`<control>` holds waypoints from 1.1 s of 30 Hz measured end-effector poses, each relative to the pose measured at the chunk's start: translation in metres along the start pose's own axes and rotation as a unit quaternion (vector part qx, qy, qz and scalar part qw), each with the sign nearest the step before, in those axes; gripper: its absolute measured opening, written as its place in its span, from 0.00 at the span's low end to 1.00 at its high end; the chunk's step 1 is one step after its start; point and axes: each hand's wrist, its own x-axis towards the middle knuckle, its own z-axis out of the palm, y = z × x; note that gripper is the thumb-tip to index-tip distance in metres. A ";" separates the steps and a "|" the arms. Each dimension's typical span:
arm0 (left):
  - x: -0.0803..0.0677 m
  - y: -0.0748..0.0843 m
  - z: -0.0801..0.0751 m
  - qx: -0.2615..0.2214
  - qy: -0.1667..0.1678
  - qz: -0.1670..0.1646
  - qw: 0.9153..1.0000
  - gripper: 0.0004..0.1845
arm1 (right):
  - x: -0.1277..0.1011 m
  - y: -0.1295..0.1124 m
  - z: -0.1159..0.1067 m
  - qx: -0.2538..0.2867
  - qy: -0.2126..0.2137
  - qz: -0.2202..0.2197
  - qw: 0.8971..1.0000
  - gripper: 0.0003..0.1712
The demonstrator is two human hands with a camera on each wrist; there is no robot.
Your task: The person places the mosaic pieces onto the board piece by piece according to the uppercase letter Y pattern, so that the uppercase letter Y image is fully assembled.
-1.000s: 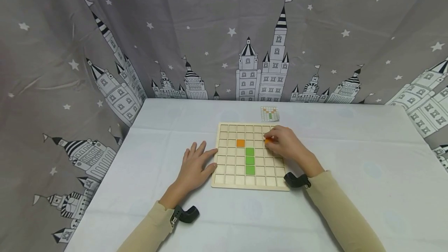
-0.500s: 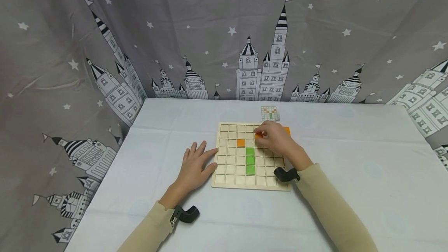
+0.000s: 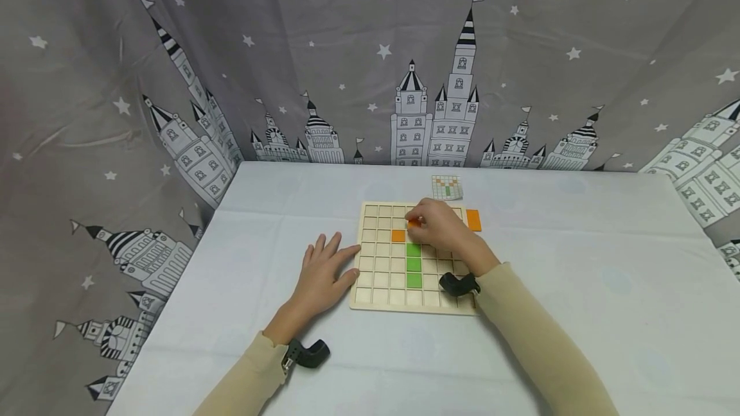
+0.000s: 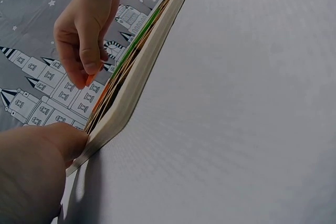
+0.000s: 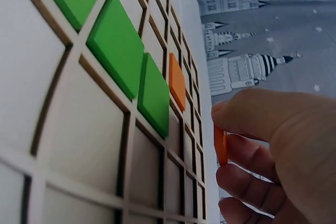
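Note:
A wooden grid board [image 3: 376, 278] lies on the white table. Three green tiles [image 3: 413, 265] fill a column of cells, and an orange tile [image 3: 397, 235] sits up and to their left. My right hand [image 3: 436, 226] pinches a second orange tile [image 5: 221, 146] on edge just above the board's upper rows, near the placed orange one [image 5: 177, 81]. My left hand [image 3: 324, 271] rests flat on the table, fingertips against the board's left edge [image 4: 113, 124]. Another orange tile [image 3: 473, 219] lies on the table by the board's top right corner.
A small pattern card [image 3: 447, 187] lies beyond the board's far edge. A grey curtain with castles and stars [image 3: 370, 56] surrounds the table on three sides. Black wrist mounts [image 3: 309, 353] sit on both forearms.
My right hand has moved left across the board's upper rows with the orange tile, uncovering the spare orange tile on the table. The left hand has stayed put.

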 end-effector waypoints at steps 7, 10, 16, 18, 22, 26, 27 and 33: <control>0.000 0.000 0.000 0.002 -0.004 -0.003 1.000 0.23 | 0.008 -0.010 0.004 -0.011 0.002 -0.015 1.000 0.14; 0.000 0.000 0.000 0.001 -0.006 -0.004 1.000 0.23 | 0.013 -0.012 0.006 -0.019 0.007 -0.024 0.999 0.13; 0.001 0.000 -0.001 0.000 -0.009 -0.001 1.000 0.23 | 0.019 -0.015 0.010 -0.028 0.011 -0.033 0.999 0.13; 0.001 0.000 -0.002 -0.001 -0.010 -0.002 1.000 0.23 | 0.022 -0.017 0.010 -0.025 0.009 -0.030 0.999 0.13; 0.001 0.001 -0.003 -0.001 -0.012 -0.002 1.000 0.23 | 0.028 -0.021 0.011 -0.026 0.004 -0.029 0.999 0.14; 0.001 0.001 -0.003 0.000 -0.012 -0.002 1.000 0.23 | 0.033 -0.023 0.013 -0.034 -0.005 -0.029 0.999 0.14; 0.001 0.001 -0.002 0.001 -0.012 -0.002 1.000 0.23 | 0.034 -0.023 0.013 -0.035 -0.007 -0.028 0.999 0.14; 0.001 0.000 -0.002 0.003 -0.011 0.000 1.000 0.23 | 0.040 -0.025 0.017 -0.036 -0.019 -0.023 0.999 0.14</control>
